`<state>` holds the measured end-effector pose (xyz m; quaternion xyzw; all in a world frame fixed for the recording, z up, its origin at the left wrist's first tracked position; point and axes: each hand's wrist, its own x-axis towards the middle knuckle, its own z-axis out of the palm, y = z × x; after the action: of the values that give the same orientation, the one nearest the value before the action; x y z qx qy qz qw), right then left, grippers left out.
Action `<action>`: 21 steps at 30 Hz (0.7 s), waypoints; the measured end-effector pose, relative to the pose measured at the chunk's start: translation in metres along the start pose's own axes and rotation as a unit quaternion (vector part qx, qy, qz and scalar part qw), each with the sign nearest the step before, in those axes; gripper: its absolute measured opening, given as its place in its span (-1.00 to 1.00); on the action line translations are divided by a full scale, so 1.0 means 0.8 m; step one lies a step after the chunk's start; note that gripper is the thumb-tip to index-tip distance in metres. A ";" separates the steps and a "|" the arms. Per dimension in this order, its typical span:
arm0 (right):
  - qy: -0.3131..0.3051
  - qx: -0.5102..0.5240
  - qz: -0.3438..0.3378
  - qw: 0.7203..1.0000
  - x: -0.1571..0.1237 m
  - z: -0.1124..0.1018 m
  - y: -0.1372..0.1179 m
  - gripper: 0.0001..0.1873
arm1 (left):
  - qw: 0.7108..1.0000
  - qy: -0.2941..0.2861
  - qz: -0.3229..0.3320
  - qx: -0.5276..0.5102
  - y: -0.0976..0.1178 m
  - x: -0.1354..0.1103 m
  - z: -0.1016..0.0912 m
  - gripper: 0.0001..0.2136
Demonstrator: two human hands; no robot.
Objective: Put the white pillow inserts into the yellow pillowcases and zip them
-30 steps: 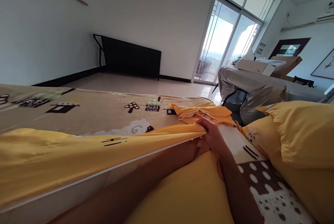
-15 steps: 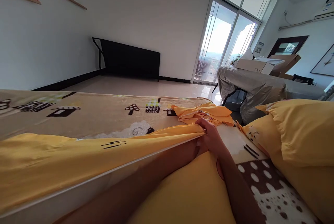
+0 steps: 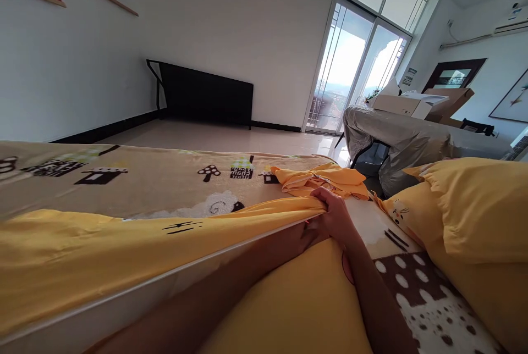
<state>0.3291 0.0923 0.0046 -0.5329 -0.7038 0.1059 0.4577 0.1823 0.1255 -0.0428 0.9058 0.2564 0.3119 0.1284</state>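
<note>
A long yellow cloth cover [image 3: 136,255] with a pale edge and black stroke marks is stretched from the left side of the view to the middle. My right hand [image 3: 334,211] is closed round its gathered end. Below that edge lies my left forearm, and my left hand [image 3: 315,233] is close under the right one, its fingers mostly hidden. A small red bit shows beside the left hand, too small to name. Under both arms is a yellow pillow [image 3: 297,304]. Just beyond my right hand lies a folded orange-yellow cloth [image 3: 325,178].
A beige patterned blanket [image 3: 165,183] covers the surface under these things. More yellow pillows [image 3: 482,211] are piled at the right. Behind them stands a plastic-covered sofa [image 3: 388,123] with boxes [image 3: 400,104] on it. A black panel [image 3: 206,93] leans by the far wall, left of a glass door [image 3: 350,62].
My hands have barely moved; the gathered end of the cover is slightly farther right. The small red bit now shows beside my left hand.
</note>
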 end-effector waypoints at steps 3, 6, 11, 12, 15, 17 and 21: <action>0.003 -0.004 -0.006 1.000 0.001 0.000 0.000 -0.75 | 0.999 0.008 -0.037 -0.031 -0.005 -0.002 -0.001 -0.63; -0.001 -0.008 -0.001 1.000 0.001 0.001 0.002 -0.73 | 0.996 0.012 -0.064 -0.062 -0.006 -0.004 -0.002 -0.61; -0.004 0.000 -0.014 1.000 0.001 0.001 0.006 -0.67 | 0.988 0.035 -0.103 -0.111 0.000 -0.015 0.000 -0.59; -0.005 0.008 -0.017 1.000 0.000 0.001 0.006 -0.69 | 0.985 0.042 -0.114 -0.120 0.001 -0.016 0.002 -0.58; -0.008 0.044 -0.018 0.999 -0.001 0.002 0.007 -0.76 | 0.974 0.067 -0.160 -0.145 -0.002 -0.012 0.011 -0.55; -0.010 0.069 -0.013 0.997 -0.001 0.004 0.008 -0.78 | 0.965 0.078 -0.186 -0.166 -0.006 -0.005 0.018 -0.55; -0.008 0.083 -0.002 0.997 0.001 0.007 0.010 -0.77 | 0.953 0.080 -0.202 -0.211 -0.015 0.008 0.029 -0.60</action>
<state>0.3303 0.0980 -0.0034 -0.4909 -0.6972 0.1671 0.4949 0.1969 0.1370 -0.0625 0.7597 0.3713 0.3977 0.3562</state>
